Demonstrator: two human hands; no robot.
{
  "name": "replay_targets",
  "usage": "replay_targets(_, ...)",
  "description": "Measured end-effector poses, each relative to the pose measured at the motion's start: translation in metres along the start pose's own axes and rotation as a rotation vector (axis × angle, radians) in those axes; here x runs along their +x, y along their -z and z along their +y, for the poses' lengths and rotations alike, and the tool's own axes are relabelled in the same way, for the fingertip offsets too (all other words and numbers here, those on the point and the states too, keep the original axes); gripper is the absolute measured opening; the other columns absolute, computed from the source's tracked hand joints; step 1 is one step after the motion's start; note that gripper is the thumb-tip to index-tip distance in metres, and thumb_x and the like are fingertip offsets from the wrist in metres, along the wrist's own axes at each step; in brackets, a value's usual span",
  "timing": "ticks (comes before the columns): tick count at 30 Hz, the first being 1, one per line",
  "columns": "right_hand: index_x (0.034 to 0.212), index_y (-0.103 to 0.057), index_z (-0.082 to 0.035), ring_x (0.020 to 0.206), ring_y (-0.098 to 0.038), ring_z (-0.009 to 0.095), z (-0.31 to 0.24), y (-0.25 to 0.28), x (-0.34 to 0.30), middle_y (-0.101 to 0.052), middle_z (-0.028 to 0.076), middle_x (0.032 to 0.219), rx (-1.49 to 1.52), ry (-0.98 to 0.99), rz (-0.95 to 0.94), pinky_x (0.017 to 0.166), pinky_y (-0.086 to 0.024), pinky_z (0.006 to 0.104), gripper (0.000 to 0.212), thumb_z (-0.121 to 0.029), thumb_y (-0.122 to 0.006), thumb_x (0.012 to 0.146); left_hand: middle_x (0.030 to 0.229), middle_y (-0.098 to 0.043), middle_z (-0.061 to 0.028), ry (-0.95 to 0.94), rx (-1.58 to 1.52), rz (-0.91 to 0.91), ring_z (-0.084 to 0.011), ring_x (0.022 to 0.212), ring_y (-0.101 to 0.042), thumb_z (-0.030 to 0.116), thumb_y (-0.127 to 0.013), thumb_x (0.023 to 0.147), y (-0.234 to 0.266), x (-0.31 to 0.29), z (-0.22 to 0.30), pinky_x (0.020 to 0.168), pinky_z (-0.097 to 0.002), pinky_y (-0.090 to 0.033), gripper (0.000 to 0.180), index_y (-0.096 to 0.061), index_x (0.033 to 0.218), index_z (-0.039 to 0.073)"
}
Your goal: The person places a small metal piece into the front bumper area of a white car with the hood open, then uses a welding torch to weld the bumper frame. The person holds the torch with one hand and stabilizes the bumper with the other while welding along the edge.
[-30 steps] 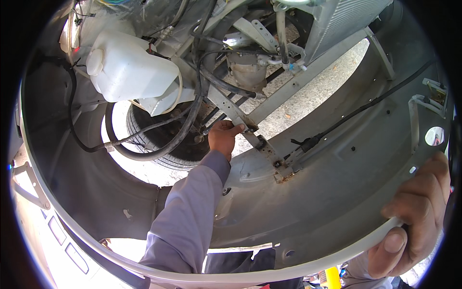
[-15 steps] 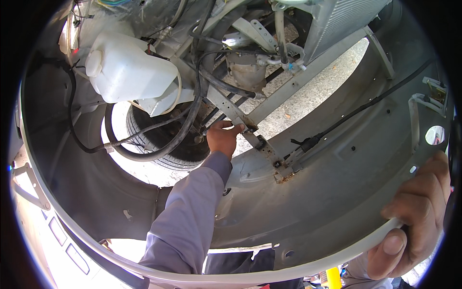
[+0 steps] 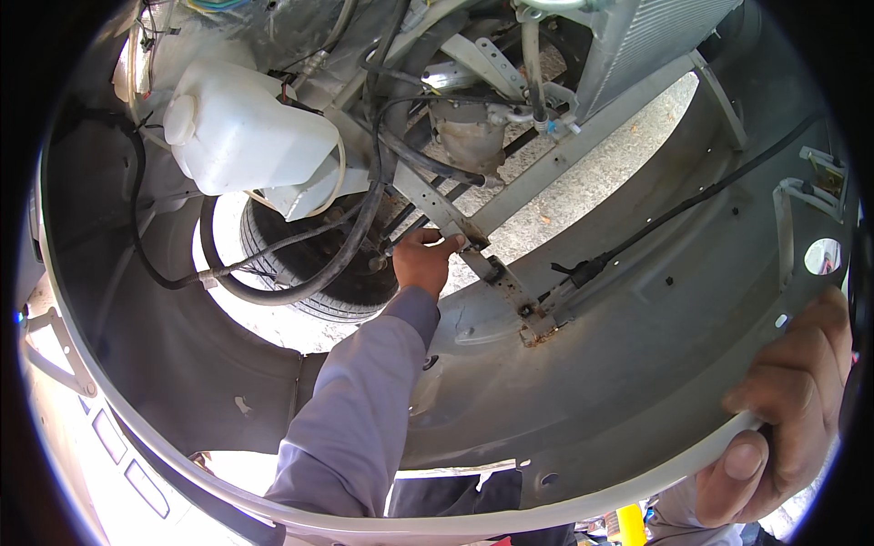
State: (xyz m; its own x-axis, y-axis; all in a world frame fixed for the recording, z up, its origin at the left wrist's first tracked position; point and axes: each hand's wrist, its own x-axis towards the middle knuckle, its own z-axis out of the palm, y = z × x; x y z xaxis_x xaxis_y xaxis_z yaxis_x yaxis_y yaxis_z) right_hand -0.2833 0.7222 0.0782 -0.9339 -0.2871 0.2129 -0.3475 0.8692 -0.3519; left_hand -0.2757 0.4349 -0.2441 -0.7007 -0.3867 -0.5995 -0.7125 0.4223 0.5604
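Metal beam (image 3: 421, 194): is meeting the cross rail (image 3: 569, 156) inside the curved panel (image 3: 592, 382).
Left hand (image 3: 421, 264): is pinching it beside that rail.
Right hand (image 3: 790, 409): is grasping the panel's lower-right edge.
Progress: hands are holding; what's done or left isn't showing.

The left forearm (image 3: 341, 437), in a lavender-grey sleeve (image 3: 364, 382), rises from the lower edge and leans to the right, reaching away from the body. Its cuff (image 3: 414, 311) sits at the wrist, and beyond it the left hand (image 3: 421, 264) shows its back, thumb (image 3: 451, 244) pointing right and fingers bent forward; their tips are hidden, so how firmly they close is hard to say. The right hand (image 3: 792, 409) looms large at the right, fingers curled in a grip, its thumb (image 3: 745, 464) set below them, nail toward the camera.
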Motion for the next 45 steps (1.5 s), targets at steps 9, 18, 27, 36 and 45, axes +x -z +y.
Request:
replay_targets(9, 0.072, -0.049, -0.011, 0.078, -0.045, 0.023, 0.001, 0.000, 0.000, -0.042, 0.004, 0.069, 0.011, 0.003, 0.005, 0.073, -0.035, 0.0418, 0.047, -0.049, -0.046, 0.101, 0.087, -0.073, -0.0092, 0.007, -0.047, 0.009, -0.0163, 0.077, -0.064, 0.020, -0.096, 0.072, -0.005, 0.007, -0.009, 0.071, -0.0331, -0.051, 0.046, -0.075, 0.102, -0.008)
replay_targets(18, 0.071, -0.049, -0.011, 0.076, -0.045, 0.023, -0.002, -0.005, 0.000, -0.042, 0.004, 0.067, 0.018, -0.021, 0.051, 0.072, -0.034, 0.0416, 0.049, -0.049, -0.047, 0.101, 0.085, -0.072, -0.0076, 0.007, -0.083, 0.007, -0.0151, 0.076, -0.063, 0.017, -0.095, 0.073, -0.007, 0.008, -0.012, 0.069, -0.0319, -0.050, 0.040, -0.075, 0.098, -0.008)
replay_targets(27, 0.071, -0.050, -0.011, 0.076, -0.045, 0.023, -0.001, -0.004, 0.000, -0.043, 0.004, 0.067, 0.042, -0.022, 0.052, 0.071, -0.035, 0.0414, 0.050, -0.050, -0.047, 0.101, 0.090, -0.076, -0.0125, 0.043, -0.134, -0.041, -0.0197, 0.080, -0.069, 0.025, -0.095, 0.074, -0.006, 0.010, -0.015, 0.076, -0.0345, -0.054, 0.044, -0.076, 0.099, -0.006)
replay_targets(36, 0.071, -0.050, -0.010, 0.075, -0.044, 0.023, 0.000, -0.007, -0.001, -0.043, 0.004, 0.067, 0.058, -0.006, 0.070, 0.070, -0.034, 0.0416, 0.051, -0.050, -0.047, 0.101, 0.086, -0.071, -0.0060, 0.101, -0.304, -0.098, -0.0145, 0.079, -0.061, 0.012, -0.092, 0.078, -0.005, 0.006, -0.007, 0.076, -0.0322, -0.048, 0.032, -0.072, 0.096, -0.006)
replay_targets(45, 0.071, -0.050, -0.010, 0.075, -0.043, 0.024, 0.001, -0.005, -0.001, -0.043, 0.004, 0.066, 0.034, 0.001, 0.062, 0.069, -0.034, 0.0414, 0.050, -0.050, -0.047, 0.101, 0.094, -0.070, -0.0098, 0.118, -0.216, -0.103, -0.0196, 0.088, -0.064, 0.019, -0.094, 0.076, 0.000, 0.002, 0.000, 0.081, -0.0365, -0.051, 0.042, -0.072, 0.102, -0.006)
